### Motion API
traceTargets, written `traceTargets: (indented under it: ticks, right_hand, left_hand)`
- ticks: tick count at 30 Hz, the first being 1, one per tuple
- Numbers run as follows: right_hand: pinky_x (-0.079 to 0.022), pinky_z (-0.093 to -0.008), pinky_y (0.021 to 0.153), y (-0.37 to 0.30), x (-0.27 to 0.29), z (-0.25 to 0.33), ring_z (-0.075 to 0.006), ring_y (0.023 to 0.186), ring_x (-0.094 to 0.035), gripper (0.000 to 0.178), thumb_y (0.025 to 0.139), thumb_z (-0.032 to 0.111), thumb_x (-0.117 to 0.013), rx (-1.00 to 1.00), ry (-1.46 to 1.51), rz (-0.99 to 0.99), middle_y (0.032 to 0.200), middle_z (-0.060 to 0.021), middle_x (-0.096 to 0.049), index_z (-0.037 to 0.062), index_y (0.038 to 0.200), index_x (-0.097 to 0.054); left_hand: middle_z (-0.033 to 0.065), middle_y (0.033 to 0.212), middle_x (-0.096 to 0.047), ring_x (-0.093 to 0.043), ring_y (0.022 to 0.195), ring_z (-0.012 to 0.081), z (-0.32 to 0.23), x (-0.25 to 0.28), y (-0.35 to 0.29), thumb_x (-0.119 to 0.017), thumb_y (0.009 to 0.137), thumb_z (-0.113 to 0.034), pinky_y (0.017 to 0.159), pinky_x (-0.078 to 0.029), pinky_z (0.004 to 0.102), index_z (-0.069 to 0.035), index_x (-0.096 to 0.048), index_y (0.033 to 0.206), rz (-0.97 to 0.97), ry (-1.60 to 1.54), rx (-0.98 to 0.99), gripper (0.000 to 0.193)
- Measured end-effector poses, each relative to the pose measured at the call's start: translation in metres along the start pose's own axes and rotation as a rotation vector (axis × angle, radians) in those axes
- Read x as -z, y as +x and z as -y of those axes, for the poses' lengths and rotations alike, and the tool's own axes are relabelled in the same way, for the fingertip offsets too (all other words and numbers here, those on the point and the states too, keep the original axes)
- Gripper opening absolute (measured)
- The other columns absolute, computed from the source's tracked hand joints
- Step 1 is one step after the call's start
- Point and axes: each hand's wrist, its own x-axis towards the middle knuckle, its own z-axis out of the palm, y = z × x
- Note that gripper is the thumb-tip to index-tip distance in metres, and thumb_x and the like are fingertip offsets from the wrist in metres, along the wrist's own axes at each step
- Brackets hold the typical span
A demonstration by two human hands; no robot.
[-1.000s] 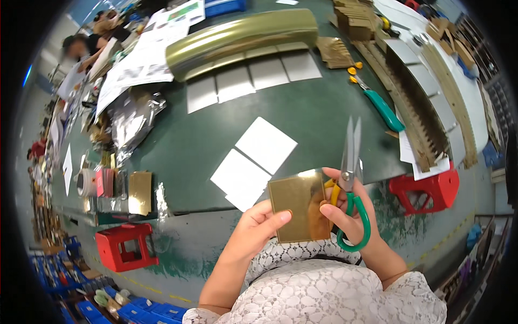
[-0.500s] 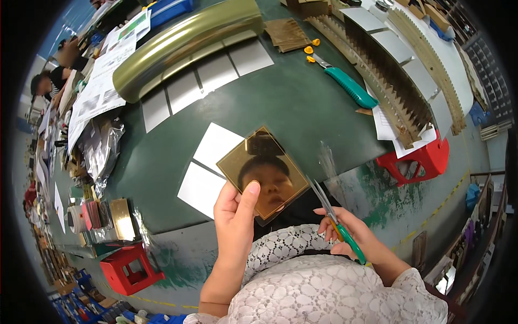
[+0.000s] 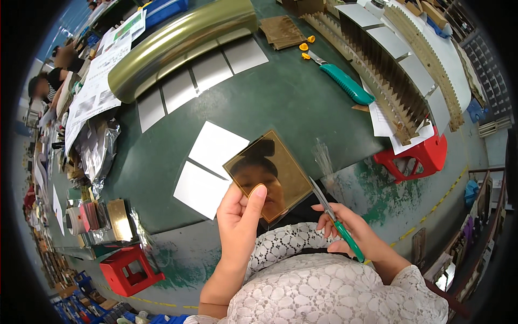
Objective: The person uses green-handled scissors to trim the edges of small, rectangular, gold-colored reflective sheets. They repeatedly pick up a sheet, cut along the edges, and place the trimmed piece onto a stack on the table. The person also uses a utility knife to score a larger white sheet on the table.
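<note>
My left hand [image 3: 237, 229] is closed on a square, bronze-tinted mirror-like plate [image 3: 294, 175] with a thin border line, its thumb pressed on the lower corner. The plate is held up in front of me, above the table's near edge, and reflects part of a person. My right hand [image 3: 353, 229] grips green-handled scissors [image 3: 347, 240], whose blades point up and lie close together along the plate's right corner. Whether the blades touch the plate I cannot tell. Just left of the plate, two white square pieces [image 3: 220, 148] lie on the green table [image 3: 162, 183].
A gold film roll [image 3: 178, 51] lies at the back over several pale squares. Right of it are a teal utility knife [image 3: 348, 83], brown sheets [image 3: 281, 32] and toothed racks [image 3: 372, 81] holding plates. Clear plastic strips [image 3: 322, 156] lie by the near edge. Red stools [image 3: 127, 270] stand below.
The plate has turned slightly and moved a little to the right with my left hand. The scissors' blades have come closer together at its right corner.
</note>
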Motion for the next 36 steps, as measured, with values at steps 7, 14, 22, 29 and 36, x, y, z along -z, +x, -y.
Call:
traceTargets:
  ticks: [7,14,22,29,36]
  right_hand:
    - [-0.043,-0.024,0.074,-0.002,0.0,0.002,-0.0102,0.078,-0.048,0.075,0.071,0.018,-0.083,-0.054,-0.005,-0.024,0.095,-0.0029,-0.053,0.007,0.135,-0.044]
    - [-0.043,-0.0239,0.072,-0.003,0.002,-0.001,-0.0098,0.076,-0.047,0.073,0.072,0.018,-0.082,-0.03,-0.005,-0.035,0.093,-0.0017,-0.052,0.0063,0.133,-0.045]
    - [-0.038,-0.021,0.066,-0.008,0.006,0.003,-0.0067,0.07,-0.043,0.065,0.071,0.019,-0.083,-0.075,-0.051,-0.107,0.078,0.0015,-0.046,0.0043,0.126,-0.051]
    - [-0.033,-0.0198,0.059,-0.01,0.013,-0.009,-0.0046,0.063,-0.037,0.059,0.072,0.015,-0.082,-0.101,-0.006,-0.162,0.068,0.0048,-0.039,0.0033,0.122,-0.053]
    - [-0.035,-0.0194,0.058,-0.004,0.019,-0.017,-0.0036,0.064,-0.039,0.052,0.077,0.013,-0.079,-0.072,0.055,-0.241,0.07,0.0038,-0.044,0.001,0.12,-0.053]
  left_hand:
    - [0.0014,0.088,-0.064,-0.056,0.074,0.0014,0.006,0.002,0.0,-0.057,0.095,-0.011,0.065,-0.044,0.0165,0.002,-0.057,0.111,-0.005,0.067,-0.008,0.021]
    - [-0.0005,0.085,-0.063,-0.054,0.071,-0.0001,0.01,0.0,-0.001,-0.058,0.094,-0.011,0.063,-0.042,0.0155,0.001,-0.058,0.11,-0.009,0.064,0.005,0.02]
    - [0.0002,0.085,-0.064,-0.056,0.072,0.0009,0.014,-0.007,0.003,-0.057,0.095,-0.01,0.063,-0.044,0.0161,0.001,-0.058,0.109,0.0,0.057,0.031,0.018]
    - [0.0031,0.086,-0.065,-0.06,0.072,0.0044,0.017,-0.018,0.011,-0.056,0.095,-0.011,0.064,-0.052,0.0214,0.002,-0.058,0.108,0.071,0.054,0.093,0.018]
    - [0.003,0.08,-0.065,-0.061,0.07,0.0059,0.031,-0.026,0.006,-0.056,0.094,-0.01,0.061,-0.052,0.0215,0.003,-0.057,0.108,0.143,0.043,0.237,0.019]
